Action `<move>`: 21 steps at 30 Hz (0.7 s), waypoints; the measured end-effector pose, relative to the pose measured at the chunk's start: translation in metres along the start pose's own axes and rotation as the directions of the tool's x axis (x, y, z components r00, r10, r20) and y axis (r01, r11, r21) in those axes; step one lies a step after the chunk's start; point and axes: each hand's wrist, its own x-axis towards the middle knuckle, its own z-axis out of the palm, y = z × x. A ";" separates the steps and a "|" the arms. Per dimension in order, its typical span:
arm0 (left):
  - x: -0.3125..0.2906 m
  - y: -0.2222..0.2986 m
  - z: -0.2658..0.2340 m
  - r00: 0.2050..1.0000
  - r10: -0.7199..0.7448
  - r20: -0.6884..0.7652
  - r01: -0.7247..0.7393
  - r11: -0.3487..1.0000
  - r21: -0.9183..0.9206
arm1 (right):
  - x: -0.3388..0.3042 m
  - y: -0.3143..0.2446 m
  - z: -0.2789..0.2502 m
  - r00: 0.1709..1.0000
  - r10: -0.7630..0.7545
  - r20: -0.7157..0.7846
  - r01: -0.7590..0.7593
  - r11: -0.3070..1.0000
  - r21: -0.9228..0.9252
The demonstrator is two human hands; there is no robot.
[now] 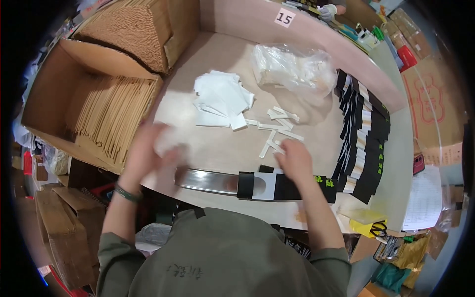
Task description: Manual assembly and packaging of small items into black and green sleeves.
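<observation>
My left hand [156,151], smeared by motion, is above the table's left front, between an open carton and a long shiny metal blade [210,181]; its fingers cannot be made out. The blade lies flat along the front edge, its right end in a black band [245,185] next to a white and black card sleeve [289,187] with green print. My right hand [297,159] reaches over that sleeve with fingers drawn together, their tips at the near end of several loose white strips [279,121]. Whatever the fingertips pinch is hidden.
The open carton [62,94] at left holds upright brown cardboard pieces [114,114]; another full carton [123,37] stands behind. White paper pieces [222,96] lie mid-table, near a clear plastic bag [294,69]. Black sleeves [366,143] overlap along the right, below a raised wall [247,20].
</observation>
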 end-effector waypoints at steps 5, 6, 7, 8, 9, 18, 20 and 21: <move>-0.024 -0.145 -0.057 0.851 -0.412 -0.326 0.509 0.802 0.313 | 0.015 -0.003 -0.005 0.996 0.029 0.086 -0.025 0.998 -0.049; -0.035 -0.149 -0.057 0.839 -0.519 -0.163 0.542 0.771 0.334 | 0.021 -0.013 -0.001 0.998 -0.050 0.027 0.052 0.998 -0.047; -0.039 -0.147 -0.059 0.797 -0.604 0.007 0.562 0.746 0.358 | 0.025 -0.024 0.002 0.992 -0.122 -0.037 0.121 0.992 -0.048; -0.039 -0.144 -0.057 0.802 -0.598 -0.005 0.560 0.748 0.356 | 0.040 -0.033 0.009 0.995 -0.100 -0.028 0.101 0.993 0.062; -0.041 -0.141 -0.051 0.812 -0.584 -0.014 0.548 0.754 0.361 | 0.056 -0.048 0.018 0.993 -0.107 -0.042 0.110 0.992 0.062; -0.058 -0.144 -0.035 0.874 -0.486 -0.028 0.449 0.782 0.433 | 0.128 -0.063 0.080 0.987 -0.121 -0.108 0.095 0.971 -0.217; -0.062 -0.142 -0.035 0.864 -0.432 -0.259 0.502 0.779 0.375 | 0.107 -0.081 0.047 0.966 -0.213 -0.149 0.200 0.975 -0.099; -0.056 -0.116 -0.038 0.862 -0.457 -0.218 0.506 0.777 0.374 | 0.084 -0.093 0.033 0.976 -0.190 -0.108 0.180 0.979 -0.098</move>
